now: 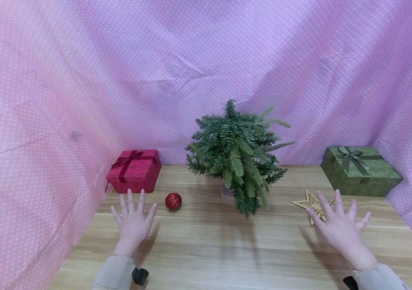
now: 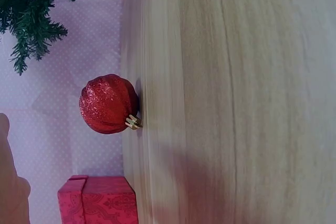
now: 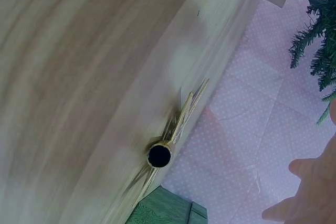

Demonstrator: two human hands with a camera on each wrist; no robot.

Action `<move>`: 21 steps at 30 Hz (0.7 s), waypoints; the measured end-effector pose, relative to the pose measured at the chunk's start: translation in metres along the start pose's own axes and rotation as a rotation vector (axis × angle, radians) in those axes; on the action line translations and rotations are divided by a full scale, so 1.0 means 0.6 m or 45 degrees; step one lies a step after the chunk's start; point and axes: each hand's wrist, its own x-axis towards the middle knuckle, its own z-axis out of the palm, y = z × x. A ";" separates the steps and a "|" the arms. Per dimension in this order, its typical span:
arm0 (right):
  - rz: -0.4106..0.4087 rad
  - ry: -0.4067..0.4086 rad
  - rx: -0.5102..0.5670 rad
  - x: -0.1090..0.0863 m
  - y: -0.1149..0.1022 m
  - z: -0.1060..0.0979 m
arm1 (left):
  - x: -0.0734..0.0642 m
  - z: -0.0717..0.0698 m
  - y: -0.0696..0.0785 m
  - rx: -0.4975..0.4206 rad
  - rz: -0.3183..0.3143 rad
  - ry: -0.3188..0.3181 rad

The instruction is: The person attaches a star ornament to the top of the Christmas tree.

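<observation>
My left hand [image 1: 133, 225] hovers with fingers spread over the left side of the table, holding nothing. Just right of it lies a red glittery Christmas bauble [image 1: 173, 201], whose gold cap shows in the left wrist view. My right hand [image 1: 344, 231], also spread and holding nothing, is over the right side and overlaps a gold star tree topper [image 1: 313, 204] in the head view. The right wrist view shows the star edge-on, with a round hollow socket [image 3: 159, 155] at its base. A small artificial Christmas tree [image 1: 236, 157] stands upright between the hands.
A red gift box [image 1: 133, 171] with a dark ribbon stands at the back left. At the back right is a green gift box [image 1: 361, 170] with a bow. Pink dotted cloth [image 1: 177, 60] hangs behind and beside the wooden table [image 1: 206, 253].
</observation>
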 end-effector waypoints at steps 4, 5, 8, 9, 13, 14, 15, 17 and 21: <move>0.003 -0.006 0.001 0.000 -0.001 -0.001 | 0.000 0.000 -0.001 -0.006 -0.005 -0.009; 0.003 -0.008 0.001 0.000 -0.001 -0.001 | 0.000 -0.001 -0.001 -0.007 -0.005 -0.008; 0.001 -0.012 -0.001 0.001 0.000 -0.002 | 0.001 -0.001 -0.001 0.000 -0.005 -0.001; 0.000 -0.012 -0.001 0.001 0.000 -0.002 | 0.001 -0.001 -0.001 0.000 -0.003 0.004; -0.008 -0.009 -0.001 0.001 0.001 -0.002 | 0.002 -0.002 -0.002 -0.001 0.006 0.009; -0.009 -0.008 -0.001 0.001 0.002 -0.002 | 0.002 -0.003 -0.002 -0.002 0.008 0.007; -0.010 -0.006 -0.002 0.001 0.002 -0.002 | 0.002 -0.003 -0.002 -0.005 0.009 0.004; -0.012 -0.005 -0.002 0.002 0.003 -0.002 | 0.003 -0.004 -0.003 -0.003 0.009 0.002; -0.011 -0.008 -0.004 0.002 0.004 -0.002 | 0.005 -0.008 -0.002 0.001 0.008 0.001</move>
